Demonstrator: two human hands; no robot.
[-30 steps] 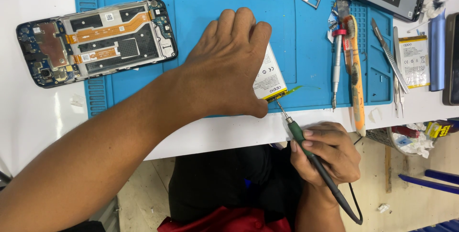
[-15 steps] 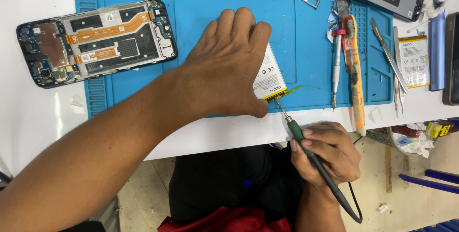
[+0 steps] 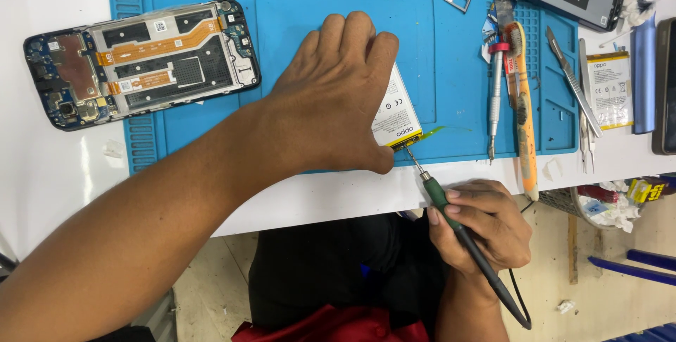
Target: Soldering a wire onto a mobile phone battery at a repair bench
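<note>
White worktable (image 3: 63,194), pale, perhaps tiled floor (image 3: 605,300)

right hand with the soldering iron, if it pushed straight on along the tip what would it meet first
The right hand aims the soldering iron up and left. Its tip already sits at the corner tab of the phone battery, so it would meet that first, then probably the left hand pressing it down.

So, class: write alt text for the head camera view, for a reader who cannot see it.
A person's left hand presses a white phone battery flat on a blue repair mat, while the right hand holds a soldering iron with its tip at the battery's lower corner. An opened smartphone lies to the left, and hand tools to the right.
</note>
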